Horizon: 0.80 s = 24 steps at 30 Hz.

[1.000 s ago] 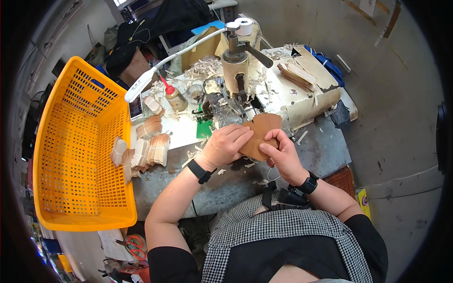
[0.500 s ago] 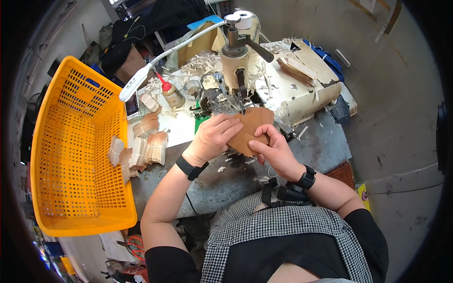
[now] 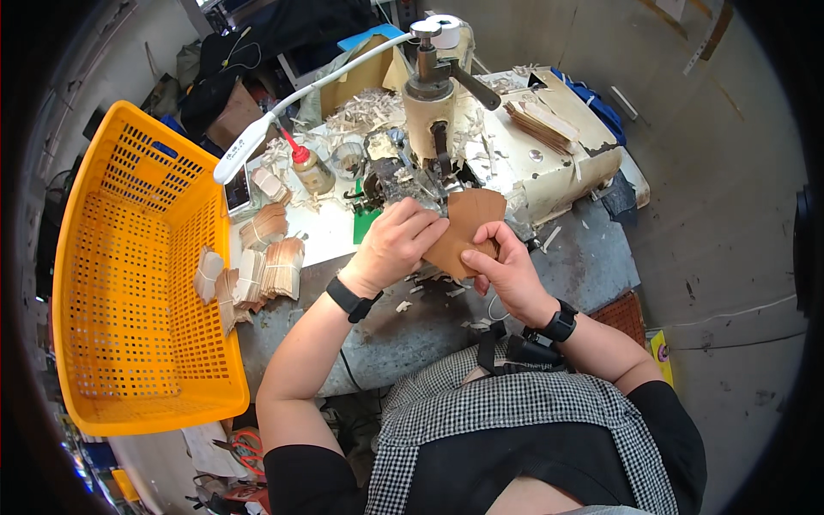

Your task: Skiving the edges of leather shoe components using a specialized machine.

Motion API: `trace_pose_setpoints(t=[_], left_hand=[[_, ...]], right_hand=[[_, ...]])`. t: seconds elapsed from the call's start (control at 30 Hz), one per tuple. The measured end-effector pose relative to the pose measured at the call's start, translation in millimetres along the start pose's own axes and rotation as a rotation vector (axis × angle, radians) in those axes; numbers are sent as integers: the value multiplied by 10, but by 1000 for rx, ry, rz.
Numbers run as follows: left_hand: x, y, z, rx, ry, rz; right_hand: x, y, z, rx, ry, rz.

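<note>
Brown leather pieces, slightly fanned in a stack, are held between my two hands in front of a bench machine. My left hand is closed on their left edge, its fingertips close to the machine's working parts. From the lower right, my right hand pinches the stack, with the thumb on top and the fingers bent around the edge. The hands and leather partly hide the machine's lower parts.
On the left stands a yellow plastic basket, beside banded bundles of cut pieces. A red-capped bottle and a white lamp stand behind. Pale scraps lie around the machine; more brown strips rest on its cover.
The leather stack has shifted slightly to the right and its upper edges show more. My left hand has moved a little right along with it; my right hand stays pinched on the stack.
</note>
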State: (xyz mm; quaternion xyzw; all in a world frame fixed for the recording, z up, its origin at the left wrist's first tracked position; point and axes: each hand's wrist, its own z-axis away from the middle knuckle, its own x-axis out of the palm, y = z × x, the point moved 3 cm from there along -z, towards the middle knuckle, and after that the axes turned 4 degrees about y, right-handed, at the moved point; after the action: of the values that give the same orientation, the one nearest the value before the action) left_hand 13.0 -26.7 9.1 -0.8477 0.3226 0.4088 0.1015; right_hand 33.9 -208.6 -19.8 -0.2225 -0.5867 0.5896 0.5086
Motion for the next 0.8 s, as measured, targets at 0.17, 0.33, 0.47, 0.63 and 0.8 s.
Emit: trace_pose_setpoints(t=[0.17, 0.33, 0.47, 0.63, 0.8], left_hand=[[-29, 47, 15, 47, -11, 58], [-31, 39, 68, 92, 11, -22], [-16, 44, 83, 88, 16, -17], [-44, 73, 82, 37, -44, 66], [-32, 33, 43, 59, -23, 20]], right_hand=[[-22, 9, 19, -8, 19, -9], [15, -34, 63, 1, 38, -13], [-12, -19, 65, 8, 22, -11], [-14, -24, 70, 7, 18, 34], [-19, -18, 57, -6, 17, 19]])
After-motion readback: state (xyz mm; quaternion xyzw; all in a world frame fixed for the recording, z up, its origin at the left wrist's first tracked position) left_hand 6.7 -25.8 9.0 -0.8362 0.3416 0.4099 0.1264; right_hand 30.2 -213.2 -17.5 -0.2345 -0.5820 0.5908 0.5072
